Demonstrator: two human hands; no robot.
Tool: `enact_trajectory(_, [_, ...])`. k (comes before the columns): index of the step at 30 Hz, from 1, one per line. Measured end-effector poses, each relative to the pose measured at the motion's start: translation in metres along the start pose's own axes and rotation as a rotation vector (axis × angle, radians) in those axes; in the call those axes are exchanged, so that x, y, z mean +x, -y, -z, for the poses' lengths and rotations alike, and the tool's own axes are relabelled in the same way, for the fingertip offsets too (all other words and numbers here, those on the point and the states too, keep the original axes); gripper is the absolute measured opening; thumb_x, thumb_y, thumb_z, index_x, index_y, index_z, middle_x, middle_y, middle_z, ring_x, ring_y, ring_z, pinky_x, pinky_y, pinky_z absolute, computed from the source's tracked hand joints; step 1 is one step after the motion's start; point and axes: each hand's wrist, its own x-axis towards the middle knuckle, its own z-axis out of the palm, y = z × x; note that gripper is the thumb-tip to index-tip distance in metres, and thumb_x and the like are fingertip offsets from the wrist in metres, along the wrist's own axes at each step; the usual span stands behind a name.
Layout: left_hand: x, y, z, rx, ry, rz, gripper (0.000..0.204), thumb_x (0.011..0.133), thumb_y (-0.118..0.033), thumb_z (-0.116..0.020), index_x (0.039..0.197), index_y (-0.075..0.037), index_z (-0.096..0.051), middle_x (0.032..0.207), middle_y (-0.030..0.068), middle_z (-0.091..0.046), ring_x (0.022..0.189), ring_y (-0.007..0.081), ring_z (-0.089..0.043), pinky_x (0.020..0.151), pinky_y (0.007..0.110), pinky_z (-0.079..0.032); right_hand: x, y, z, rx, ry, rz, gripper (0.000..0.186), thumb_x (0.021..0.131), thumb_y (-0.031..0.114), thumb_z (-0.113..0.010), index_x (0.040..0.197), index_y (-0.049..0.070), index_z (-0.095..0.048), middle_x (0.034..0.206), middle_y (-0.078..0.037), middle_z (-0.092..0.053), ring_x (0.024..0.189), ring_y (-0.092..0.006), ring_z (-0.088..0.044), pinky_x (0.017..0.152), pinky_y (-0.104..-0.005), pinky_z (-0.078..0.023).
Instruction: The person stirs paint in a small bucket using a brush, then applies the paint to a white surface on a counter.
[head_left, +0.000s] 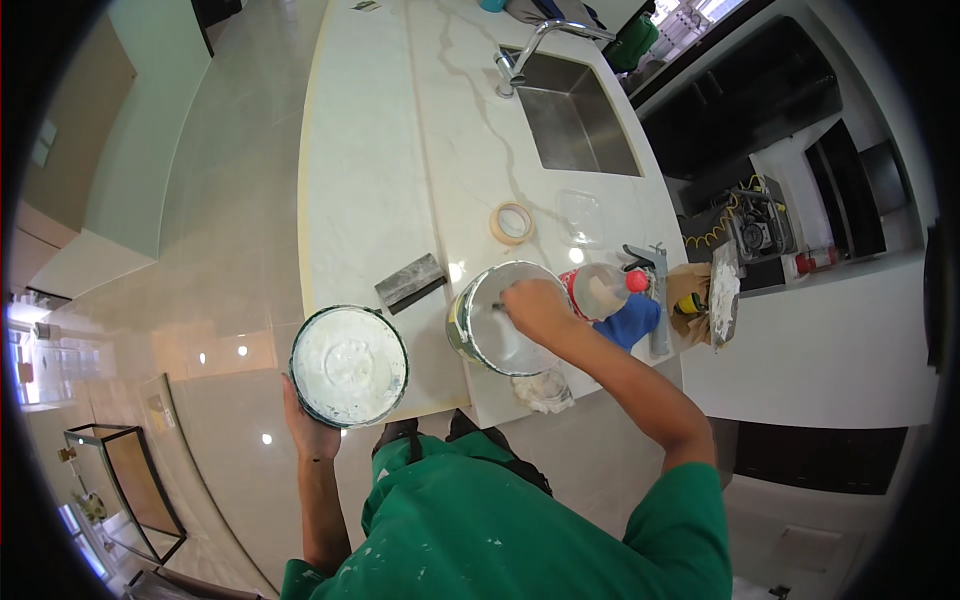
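A round bucket lid (352, 366), dark-rimmed and smeared white on its upturned face, rests in my left hand (312, 425), which grips it from below at its left edge. My right hand (537, 310) reaches into a paint bucket (456, 325) at the counter's near end. The bucket's inside wall is coated white. My right fingers are curled together over a small dark part, and what it belongs to is hidden in the bucket. Just left of the bucket lies a grey sanding block (411, 283). Beyond the bucket is a roll of masking tape (512, 223).
Right of the bucket are a clear bottle with a red cap (637, 281), a blue cloth (632, 322) and a caulking gun (658, 300). A crumpled whitish rag (544, 391) lies at the near edge. Farther along the marble-look counter (365, 150) is a sink (580, 115) with a tap (512, 68).
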Motion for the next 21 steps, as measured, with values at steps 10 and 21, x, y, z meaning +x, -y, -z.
enact_trajectory(10, [-0.003, -0.002, -0.036, 0.055, 0.053, -0.067, 0.058, 0.112, -0.046, -0.033, 0.149, -0.003, -0.047, 0.149, 0.0117, -0.055, 0.136, 0.0264, -0.054, 0.114, 0.042, -0.044, -0.081, -0.011, 0.060, 0.566, -0.145, -0.106, 0.023, 0.089, 0.020, -0.069, 0.095, -0.001, -0.076, 0.090, -0.020, -0.073, 0.086, -0.0336, -0.071, 0.077, -0.0424, -0.054])
enact_trajectory(21, [0.004, 0.021, -0.118, 0.033, 0.212, 0.115, 0.058, 0.111, -0.046, -0.040, 0.148, -0.002, -0.047, 0.145, 0.0099, -0.058, 0.132, 0.0206, -0.056, 0.111, 0.037, -0.044, -0.202, -0.017, 0.127, 0.893, -0.379, -0.316, 0.023, 0.092, 0.014, -0.075, 0.108, -0.003, -0.076, 0.083, -0.005, -0.072, 0.069, -0.0091, -0.063, 0.063, -0.0258, -0.051])
